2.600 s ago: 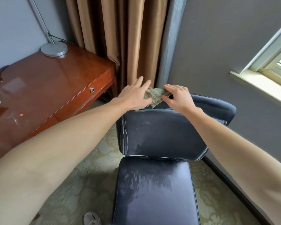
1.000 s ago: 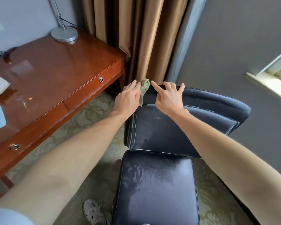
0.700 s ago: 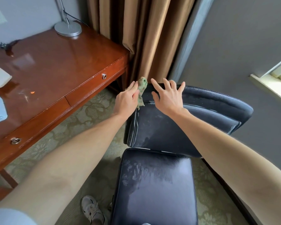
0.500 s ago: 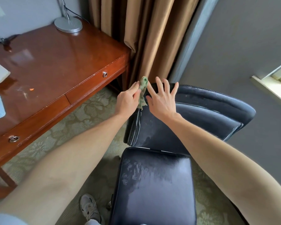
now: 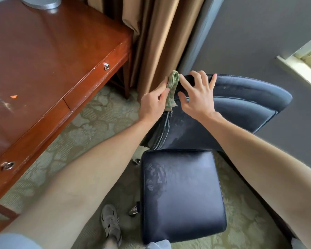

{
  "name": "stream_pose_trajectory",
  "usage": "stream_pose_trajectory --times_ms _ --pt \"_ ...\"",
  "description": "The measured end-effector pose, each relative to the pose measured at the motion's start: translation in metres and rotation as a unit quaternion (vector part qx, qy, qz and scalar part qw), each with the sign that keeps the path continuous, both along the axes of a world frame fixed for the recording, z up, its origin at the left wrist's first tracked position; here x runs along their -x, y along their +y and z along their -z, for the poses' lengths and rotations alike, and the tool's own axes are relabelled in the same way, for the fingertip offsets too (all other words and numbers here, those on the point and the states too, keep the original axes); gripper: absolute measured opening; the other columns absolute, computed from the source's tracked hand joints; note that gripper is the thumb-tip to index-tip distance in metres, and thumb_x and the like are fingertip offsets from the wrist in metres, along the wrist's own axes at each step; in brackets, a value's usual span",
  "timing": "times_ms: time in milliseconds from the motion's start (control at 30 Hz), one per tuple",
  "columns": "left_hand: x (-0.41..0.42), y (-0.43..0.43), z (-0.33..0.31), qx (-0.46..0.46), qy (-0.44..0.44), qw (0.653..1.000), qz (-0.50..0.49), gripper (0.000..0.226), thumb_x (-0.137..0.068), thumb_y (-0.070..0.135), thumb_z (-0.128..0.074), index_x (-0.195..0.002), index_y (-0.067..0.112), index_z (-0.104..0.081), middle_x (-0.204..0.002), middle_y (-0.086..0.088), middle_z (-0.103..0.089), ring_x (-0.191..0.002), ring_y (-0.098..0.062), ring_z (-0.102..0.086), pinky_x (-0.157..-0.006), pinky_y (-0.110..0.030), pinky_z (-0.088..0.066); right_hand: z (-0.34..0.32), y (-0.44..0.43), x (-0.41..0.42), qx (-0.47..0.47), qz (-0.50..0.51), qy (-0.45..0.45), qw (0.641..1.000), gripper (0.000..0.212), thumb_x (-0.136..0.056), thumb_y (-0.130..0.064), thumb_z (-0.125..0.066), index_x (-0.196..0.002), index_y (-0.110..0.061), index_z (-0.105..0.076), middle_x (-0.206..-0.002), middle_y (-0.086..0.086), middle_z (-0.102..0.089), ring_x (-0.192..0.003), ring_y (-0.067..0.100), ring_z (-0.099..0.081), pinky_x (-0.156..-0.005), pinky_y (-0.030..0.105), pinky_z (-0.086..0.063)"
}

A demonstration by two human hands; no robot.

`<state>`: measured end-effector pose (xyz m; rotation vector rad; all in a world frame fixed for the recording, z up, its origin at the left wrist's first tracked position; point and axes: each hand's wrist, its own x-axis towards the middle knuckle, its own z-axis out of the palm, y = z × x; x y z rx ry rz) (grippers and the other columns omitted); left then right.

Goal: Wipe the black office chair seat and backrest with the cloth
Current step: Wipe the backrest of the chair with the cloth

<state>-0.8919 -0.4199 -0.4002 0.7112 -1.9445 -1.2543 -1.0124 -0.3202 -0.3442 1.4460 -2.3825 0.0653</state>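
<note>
The desk [image 5: 43,69] fills the upper left. Its drawer edge leaves 1 strip of carpet [image 5: 97,126] open toward the black chair's backrest [image 5: 241,105], which sits mid-right above the seat [image 5: 183,194]. A curtain [image 5: 160,42] hangs close behind the backrest's left corner. Since 0.5 s ago the right hand [image 5: 196,97] has slid up, fingers spread over the top edge. The left hand [image 5: 153,103] pinches the green cloth [image 5: 172,88] against that corner, centre frame.

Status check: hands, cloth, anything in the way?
Left hand pinching cloth at backrest top corner. Right hand open, fingers spread on backrest top. Curtain hangs close behind that corner.
</note>
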Motion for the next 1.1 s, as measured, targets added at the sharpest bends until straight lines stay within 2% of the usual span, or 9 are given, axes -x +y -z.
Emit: stream_pose_trajectory --times_ms 33,100,167,233,333,567,767,933,1100 --pt "0.0 0.001 0.003 0.003 0.005 1.0 -0.004 0.037 -0.099 0.026 -0.054 -0.134 0.014 -0.058 -0.128 -0.004 -0.063 -0.113 -0.015 -0.062 -0.094 -0.019 -0.047 -0.001 -0.001 -0.002 0.002 0.005 -0.005 1.0 0.052 -0.082 -0.029 -0.053 -0.134 -0.025 -0.048 -0.127 0.015 -0.048 -0.124 0.037 -0.04 -0.104 0.073 -0.016" --pt "0.0 0.002 0.009 0.012 0.021 1.0 -0.011 0.037 -0.099 0.025 -0.054 -0.133 0.013 -0.059 -0.117 -0.007 -0.069 -0.085 -0.017 -0.068 -0.074 -0.014 -0.048 0.0 -0.004 -0.006 0.012 0.005 -0.008 1.0 0.054 -0.081 -0.027 -0.054 -0.134 -0.026 -0.049 -0.127 0.015 -0.048 -0.124 0.036 -0.039 -0.105 0.073 -0.016" --pt "-0.001 0.002 0.016 0.026 0.033 0.999 -0.008 0.036 -0.098 0.025 -0.054 -0.131 0.01 -0.062 -0.105 -0.011 -0.073 -0.069 -0.022 -0.066 -0.064 -0.021 -0.05 0.003 -0.005 -0.008 0.027 0.0 -0.011 1.0 0.053 -0.08 -0.027 -0.054 -0.133 -0.026 -0.05 -0.126 0.014 -0.048 -0.123 0.036 -0.04 -0.105 0.072 -0.016" --pt "-0.002 0.002 0.021 0.044 0.037 0.998 -0.003 0.038 -0.098 0.027 -0.053 -0.131 0.01 -0.062 -0.107 -0.011 -0.072 -0.078 -0.027 -0.071 -0.066 -0.033 -0.055 0.007 -0.006 -0.009 0.039 0.002 -0.012 0.999 0.052 -0.081 -0.032 -0.054 -0.132 -0.027 -0.05 -0.126 0.014 -0.048 -0.124 0.035 -0.039 -0.105 0.071 -0.015" --pt "-0.002 -0.001 0.026 0.07 0.04 0.997 -0.008 0.041 -0.098 0.023 -0.053 -0.137 0.011 -0.055 -0.124 -0.008 -0.065 -0.102 -0.027 -0.068 -0.079 -0.034 -0.055 0.011 -0.011 -0.012 0.044 0.007 -0.001 0.999 0.054 -0.083 -0.045 -0.053 -0.135 -0.033 -0.048 -0.126 0.013 -0.048 -0.125 0.035 -0.038 -0.107 0.069 -0.014" --pt "-0.008 -0.002 0.032 0.186 0.006 0.982 0.018 0.054 -0.099 0.028 -0.041 -0.149 0.008 -0.037 -0.143 -0.008 -0.051 -0.096 -0.04 -0.067 -0.069 -0.044 -0.057 0.012 -0.007 -0.011 0.037 0.003 0.018 0.999 0.054 -0.087 -0.047 -0.049 -0.14 -0.038 -0.042 -0.129 0.013 -0.045 -0.128 0.034 -0.036 -0.107 0.069 -0.014" --pt "-0.018 -0.011 0.059 0.268 0.021 0.962 0.054 0.051 -0.096 0.002 -0.05 -0.145 -0.004 -0.039 -0.152 -0.017 -0.039 -0.134 -0.03 -0.046 -0.097 -0.039 -0.049 0.01 -0.004 -0.011 0.072 -0.004 0.003 0.997 0.047 -0.089 -0.03 -0.05 -0.136 -0.033 -0.049 -0.126 0.011 -0.049 -0.123 0.033 -0.041 -0.106 0.068 -0.019" --pt "-0.024 -0.021 0.081 0.28 0.039 0.955 0.093 0.05 -0.095 -0.003 -0.05 -0.145 -0.003 -0.04 -0.153 -0.015 -0.038 -0.129 -0.031 -0.052 -0.09 -0.036 -0.052 0.018 -0.012 -0.016 0.089 0.015 0.006 0.996 0.045 -0.089 -0.028 -0.05 -0.134 -0.029 -0.052 -0.125 0.011 -0.048 -0.124 0.032 -0.041 -0.107 0.066 -0.018" --pt "-0.019 -0.022 0.086 0.313 0.088 0.939 0.115 0.048 -0.097 -0.002 -0.049 -0.144 -0.006 -0.039 -0.151 -0.02 -0.039 -0.136 -0.028 -0.045 -0.096 -0.033 -0.051 0.023 -0.007 -0.019 0.127 0.019 0.015 0.992 0.041 -0.093 -0.034 -0.047 -0.133 -0.028 -0.053 -0.124 0.011 -0.049 -0.123 0.03 -0.041 -0.109 0.063 -0.018"
